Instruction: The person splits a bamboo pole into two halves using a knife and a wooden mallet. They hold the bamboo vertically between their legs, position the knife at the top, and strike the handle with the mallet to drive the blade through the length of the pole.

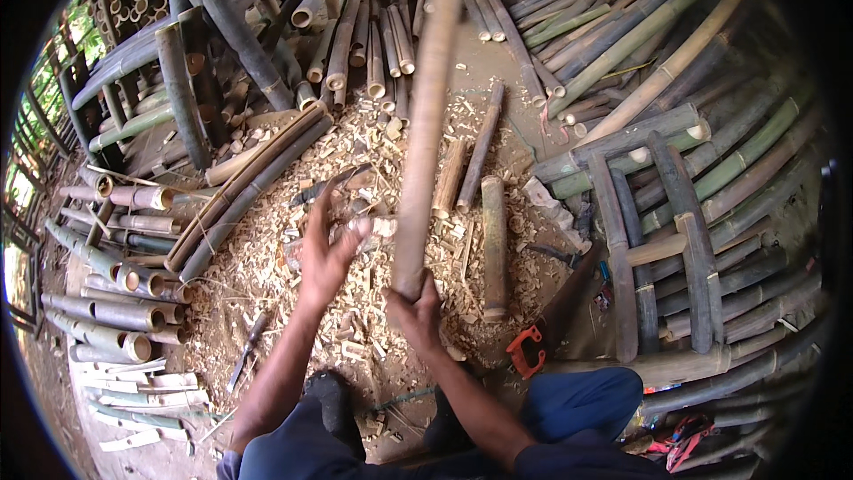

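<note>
My right hand (415,309) is wrapped round the lower end of a long, pale brown wooden or bamboo pole (425,133). The pole stands nearly upright in front of me and is blurred by motion. To its left, my left hand (326,249) is held above the wood shavings (267,240) with its fingers spread, apart from the pole. A dark, curved blade-like tool (333,182) lies just beyond its fingertips. Right of the pole, a thick bamboo piece (495,249), a short wooden piece (450,180) and a slimmer dark stick (481,147) lie on the ground.
A handsaw with an orange handle (526,352) lies by my right knee. On the left rests a chisel-like tool (248,351). Bamboo poles (657,80) are piled at the right and back, cut bamboo lengths (107,311) at the left. A bamboo frame (622,258) stands at the right.
</note>
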The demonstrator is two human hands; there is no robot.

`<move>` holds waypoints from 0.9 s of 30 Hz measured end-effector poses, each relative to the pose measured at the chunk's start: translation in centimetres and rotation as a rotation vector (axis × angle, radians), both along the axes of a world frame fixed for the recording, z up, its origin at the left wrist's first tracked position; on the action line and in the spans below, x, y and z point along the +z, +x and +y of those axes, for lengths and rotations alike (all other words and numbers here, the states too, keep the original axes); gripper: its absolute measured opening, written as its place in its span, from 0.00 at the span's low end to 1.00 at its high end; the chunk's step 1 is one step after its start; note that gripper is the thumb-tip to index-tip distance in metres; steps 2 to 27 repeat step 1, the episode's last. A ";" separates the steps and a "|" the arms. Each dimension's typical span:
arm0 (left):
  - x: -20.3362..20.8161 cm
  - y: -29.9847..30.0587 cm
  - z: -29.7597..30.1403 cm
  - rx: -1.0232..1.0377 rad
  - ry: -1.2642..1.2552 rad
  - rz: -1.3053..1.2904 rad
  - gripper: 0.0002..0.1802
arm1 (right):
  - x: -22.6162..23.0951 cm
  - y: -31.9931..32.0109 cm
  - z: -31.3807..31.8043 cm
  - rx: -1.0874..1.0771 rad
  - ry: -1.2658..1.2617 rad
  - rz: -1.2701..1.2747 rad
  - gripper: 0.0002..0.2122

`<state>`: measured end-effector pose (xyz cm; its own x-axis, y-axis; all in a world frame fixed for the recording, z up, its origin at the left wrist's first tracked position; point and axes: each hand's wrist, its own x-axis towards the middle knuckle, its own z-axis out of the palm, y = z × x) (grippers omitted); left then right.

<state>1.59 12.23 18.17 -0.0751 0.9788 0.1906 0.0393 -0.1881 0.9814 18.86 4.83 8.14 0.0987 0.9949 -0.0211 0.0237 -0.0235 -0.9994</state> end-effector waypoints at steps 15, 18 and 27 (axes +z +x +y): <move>0.2 0.3 0.5 -0.006 0.009 -0.005 0.69 | 0.2 0.3 0.4 -0.006 0.009 -0.005 0.29; 0.2 0.3 0.5 -0.006 0.009 -0.005 0.69 | 0.2 0.3 0.4 -0.006 0.009 -0.005 0.29; 0.2 0.3 0.5 -0.006 0.009 -0.005 0.69 | 0.2 0.3 0.4 -0.006 0.009 -0.005 0.29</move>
